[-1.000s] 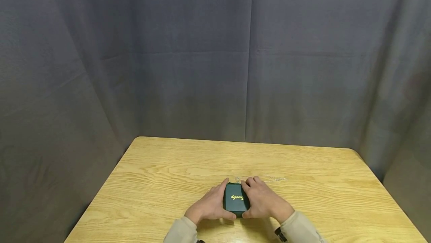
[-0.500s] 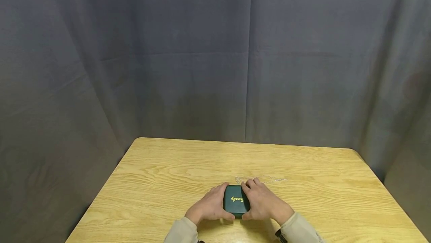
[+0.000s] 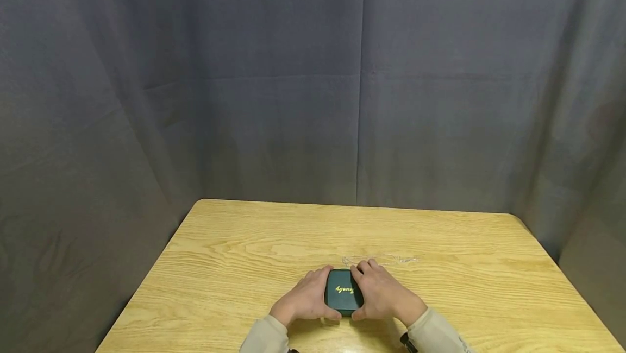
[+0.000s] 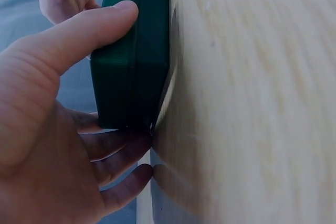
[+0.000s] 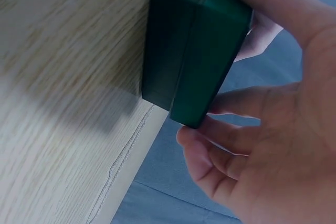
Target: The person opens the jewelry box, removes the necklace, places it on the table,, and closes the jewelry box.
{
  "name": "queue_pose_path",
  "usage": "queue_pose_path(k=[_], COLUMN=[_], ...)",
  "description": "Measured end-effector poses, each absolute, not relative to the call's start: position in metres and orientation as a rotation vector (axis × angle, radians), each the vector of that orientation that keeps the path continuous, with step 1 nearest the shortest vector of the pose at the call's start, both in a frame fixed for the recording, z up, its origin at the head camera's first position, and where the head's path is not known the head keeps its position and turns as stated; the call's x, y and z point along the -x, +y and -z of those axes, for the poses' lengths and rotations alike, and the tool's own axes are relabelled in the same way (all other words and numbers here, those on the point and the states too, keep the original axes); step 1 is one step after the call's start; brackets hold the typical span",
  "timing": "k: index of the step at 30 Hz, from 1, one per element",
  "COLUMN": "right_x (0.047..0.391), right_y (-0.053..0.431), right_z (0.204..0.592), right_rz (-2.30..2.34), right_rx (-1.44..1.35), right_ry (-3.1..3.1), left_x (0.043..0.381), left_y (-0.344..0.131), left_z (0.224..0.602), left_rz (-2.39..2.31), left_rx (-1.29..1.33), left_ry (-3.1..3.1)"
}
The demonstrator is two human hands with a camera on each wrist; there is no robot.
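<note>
A small dark green jewelry box [image 3: 342, 290] with gold lettering sits on the table, its lid down; the lettering is upside down in the head view. My left hand [image 3: 307, 296] holds the box's left side, thumb at the near face and fingers round the far edge. On the opposite side my right hand [image 3: 383, 292] grips it likewise, its fingers over the top right corner. Both wrist views show the seam between lid and base of the green box [image 4: 134, 61] as a thin line. Just behind the box lies a thin silver chain necklace [image 3: 407, 259].
The light wood table [image 3: 235, 244] has rounded far corners. Grey curtains [image 3: 279, 125] hang behind it and along both sides. In the right wrist view the chain [image 5: 113, 171] stretches along the wood beyond the box.
The lid has come down slightly since one second ago, and the dark strip at the box's far edge is no longer seen. Hands and necklace stay nearly in place.
</note>
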State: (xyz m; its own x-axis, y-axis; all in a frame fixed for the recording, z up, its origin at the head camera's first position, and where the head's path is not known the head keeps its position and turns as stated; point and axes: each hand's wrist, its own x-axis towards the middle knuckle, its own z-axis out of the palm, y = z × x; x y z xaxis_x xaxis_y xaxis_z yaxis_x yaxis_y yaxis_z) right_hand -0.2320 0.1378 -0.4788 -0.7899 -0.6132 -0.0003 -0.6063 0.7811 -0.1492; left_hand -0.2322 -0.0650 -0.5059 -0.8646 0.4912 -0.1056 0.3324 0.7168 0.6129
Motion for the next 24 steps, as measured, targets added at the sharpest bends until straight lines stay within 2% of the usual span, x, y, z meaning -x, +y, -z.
queue_pose_path(k=[24], right_x=[0.2309], right_y=[0.1349], right_z=[0.4829], right_rz=[0.237], right_rx=[0.947], right_ry=[2.902], left_x=[0.2337], left_y=[-0.0656], left_z=[0.5079], left_rz=[-0.810], left_rx=[-0.682], left_ry=[2.695])
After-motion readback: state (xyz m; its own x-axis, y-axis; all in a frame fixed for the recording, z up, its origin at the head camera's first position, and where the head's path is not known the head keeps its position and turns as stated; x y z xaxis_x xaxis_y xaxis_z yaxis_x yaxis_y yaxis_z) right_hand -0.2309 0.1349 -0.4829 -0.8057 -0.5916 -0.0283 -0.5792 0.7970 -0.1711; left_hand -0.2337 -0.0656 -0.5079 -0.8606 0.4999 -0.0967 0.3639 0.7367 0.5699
